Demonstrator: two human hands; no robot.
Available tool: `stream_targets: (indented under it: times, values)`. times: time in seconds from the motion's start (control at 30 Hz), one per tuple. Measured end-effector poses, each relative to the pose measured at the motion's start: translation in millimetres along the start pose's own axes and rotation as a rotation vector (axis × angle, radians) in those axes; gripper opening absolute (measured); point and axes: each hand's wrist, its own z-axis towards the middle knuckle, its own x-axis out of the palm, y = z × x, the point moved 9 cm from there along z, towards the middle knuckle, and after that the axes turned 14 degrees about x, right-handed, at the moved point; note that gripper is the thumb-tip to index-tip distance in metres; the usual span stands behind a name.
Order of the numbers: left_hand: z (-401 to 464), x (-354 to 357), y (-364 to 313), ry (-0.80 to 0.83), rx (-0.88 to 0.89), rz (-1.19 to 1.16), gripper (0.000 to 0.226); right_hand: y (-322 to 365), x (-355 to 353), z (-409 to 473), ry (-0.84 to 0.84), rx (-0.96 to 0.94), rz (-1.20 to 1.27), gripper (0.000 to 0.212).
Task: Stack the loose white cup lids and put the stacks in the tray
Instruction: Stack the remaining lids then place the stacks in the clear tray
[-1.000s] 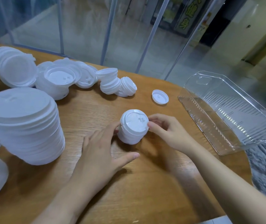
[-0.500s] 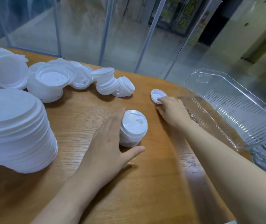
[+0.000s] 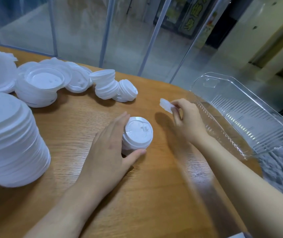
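A short stack of small white lids (image 3: 138,133) stands on the wooden table (image 3: 146,194) in the middle. My left hand (image 3: 110,146) holds it from the left, thumb against its near side. My right hand (image 3: 187,117) pinches a single small white lid (image 3: 166,105), lifted off the table and tilted on edge. The clear plastic tray (image 3: 243,110) lies to the right, with nothing in it.
A tall stack of large lids (image 3: 10,138) stands at the left. Behind it are more large lids (image 3: 41,86) and small stacks of small lids (image 3: 106,84), one tipped over (image 3: 126,91). Glass panels rise beyond the table's far edge.
My right hand left the stack, reached to the loose lid near the tray and picked it up. My left hand closed in around the stack.
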Motion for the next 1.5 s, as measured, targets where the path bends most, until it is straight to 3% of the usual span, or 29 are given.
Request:
stream_targets:
  times: [0.1,0.2,0.47,0.73,0.83,1.23,1.5]
  values:
    - [-1.2,0.5,0.4,0.0,-0.026,-0.005,0.086,13.6,-40.3,-15.3,-0.01,0.154,0.262,0.021]
    - [-1.8,-0.7,-0.3,-0.001,-0.028,0.0,0.085,33.3,-55.6,-30.0,0.097,0.217,0.367,0.033]
    - [-1.4,-5.9,0.7,-0.039,-0.031,-0.017,0.074,72.9,-57.5,-50.4,0.349,0.156,0.372,0.038]
    - [-1.2,-7.4,-1.5,-0.075,-0.024,-0.066,0.066,77.7,-24.9,-52.1,0.466,0.255,0.418,0.025]
    - [-1.3,-8.2,-1.1,-0.076,-0.023,-0.066,0.065,80.6,-2.3,-56.7,0.518,0.285,0.377,0.033]
    - [-2.6,-6.0,2.2,-0.068,-0.016,-0.049,0.069,83.1,20.4,-52.3,0.516,0.341,0.415,0.021]
    - [-5.1,-2.9,6.7,-0.036,-0.084,-0.061,0.085,83.8,29.0,-53.8,0.512,0.377,0.418,0.021]
